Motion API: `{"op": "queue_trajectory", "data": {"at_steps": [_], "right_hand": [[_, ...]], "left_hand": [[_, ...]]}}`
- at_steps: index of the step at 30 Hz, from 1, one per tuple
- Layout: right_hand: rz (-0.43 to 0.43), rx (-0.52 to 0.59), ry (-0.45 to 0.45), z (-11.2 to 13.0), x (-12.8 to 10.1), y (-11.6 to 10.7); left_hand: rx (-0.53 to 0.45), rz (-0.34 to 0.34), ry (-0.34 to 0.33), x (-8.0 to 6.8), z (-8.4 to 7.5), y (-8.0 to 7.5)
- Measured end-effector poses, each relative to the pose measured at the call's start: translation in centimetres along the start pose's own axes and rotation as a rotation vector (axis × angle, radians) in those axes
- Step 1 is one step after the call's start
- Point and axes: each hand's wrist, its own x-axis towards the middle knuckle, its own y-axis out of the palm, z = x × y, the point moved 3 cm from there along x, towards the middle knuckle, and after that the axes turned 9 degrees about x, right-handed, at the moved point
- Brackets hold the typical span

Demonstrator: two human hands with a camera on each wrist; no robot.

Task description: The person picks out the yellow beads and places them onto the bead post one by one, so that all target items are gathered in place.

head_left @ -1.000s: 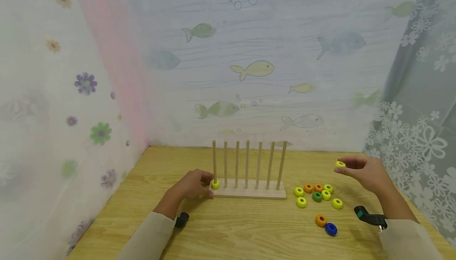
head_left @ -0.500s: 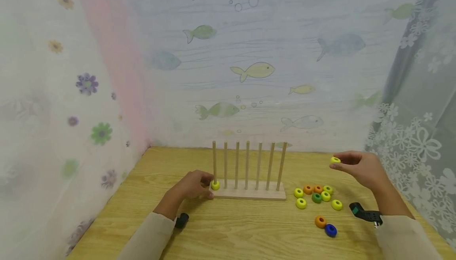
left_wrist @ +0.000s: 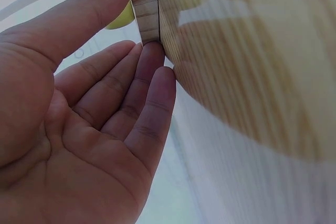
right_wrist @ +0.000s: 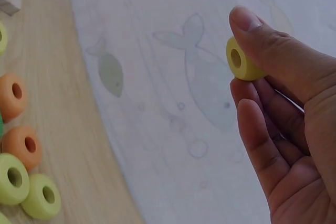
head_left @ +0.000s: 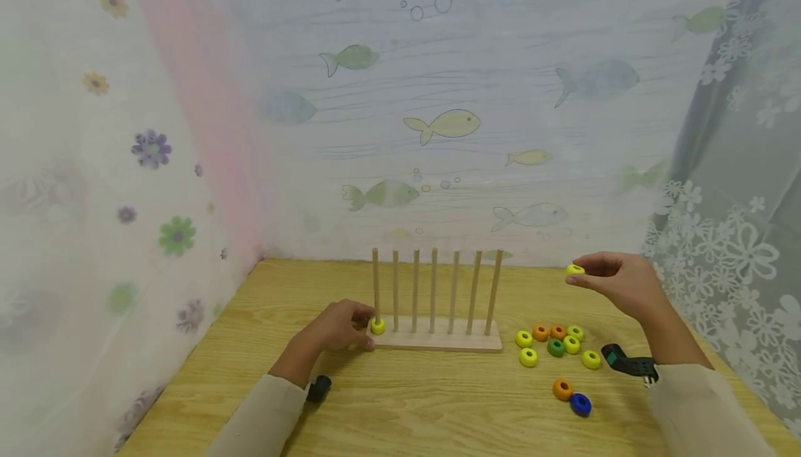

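A wooden peg stand with a row of upright pegs sits mid-table, and one yellow ring bead lies at the foot of its leftmost peg. My left hand grips the left end of the stand's base; in the left wrist view the base end sits between thumb and fingertips. Above the table to the right, my right hand pinches another yellow bead between thumb and fingers, with its hole visible. That bead is raised to about the height of the peg tops, apart from the stand.
Right of the stand lie several loose beads: yellow ones, orange ones, a green bead and a blue bead. A patterned fabric wall stands behind the wooden table.
My right hand has moved left and upward with the yellow bead in its fingers. The left hand stays at the stand's left end, and the loose beads have not moved.
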Motion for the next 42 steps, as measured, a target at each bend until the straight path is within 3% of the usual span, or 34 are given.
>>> {"op": "queue_trajectory", "data": {"at_steps": [42], "right_hand": [[0.024,0.053,-0.103,6.4,1.9,1.2]], "left_hand": [[-0.005,0.008,0.01,-0.2,-0.1,-0.1]]}}
